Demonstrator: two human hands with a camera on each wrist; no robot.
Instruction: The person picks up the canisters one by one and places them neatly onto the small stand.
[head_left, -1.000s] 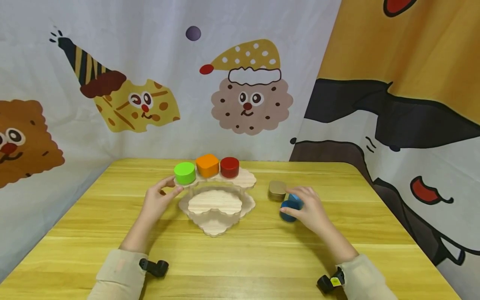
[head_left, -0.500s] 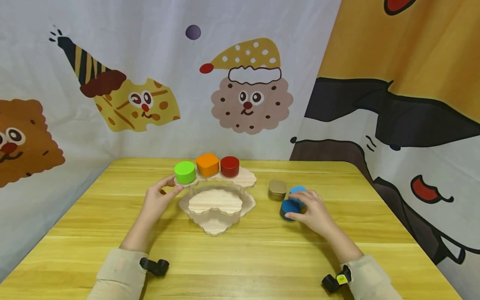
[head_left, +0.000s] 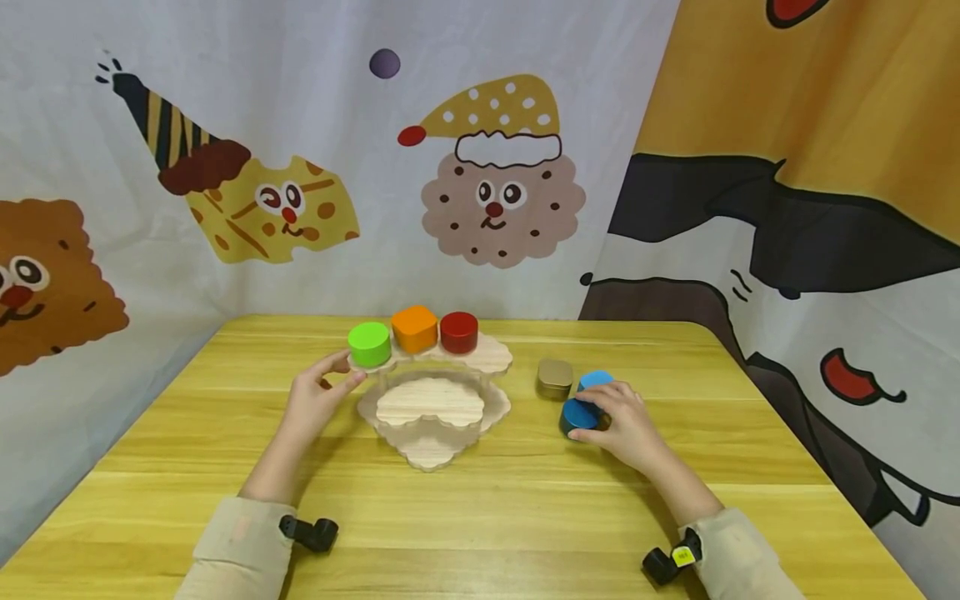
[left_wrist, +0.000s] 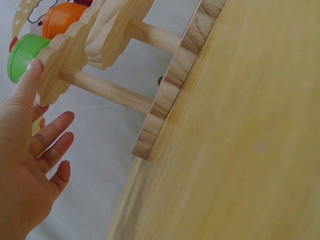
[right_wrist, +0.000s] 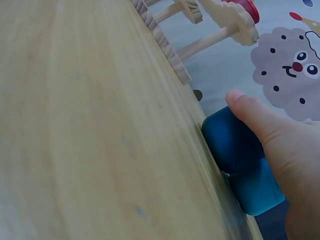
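Note:
My left hand pinches the left end of the upper tier of a scalloped wooden display stand between thumb and forefinger. In the left wrist view the other fingers are loosely spread beside it. On that tier sit a green round tin, an orange squarish tin and a red round tin. At the right, my right hand grips a dark blue tin by its sides, thumb at the near side. A lighter blue tin sits right behind it, partly covered by the fingers.
A gold squarish tin stands left of the blue ones. The stand's lower tiers bear nothing. Behind the wooden table hangs a cartoon-printed curtain.
The right hand has drawn back slightly to the right, uncovering more of the lighter blue tin, and its fingers have closed in on the dark blue tin. The left hand has stayed on the stand.

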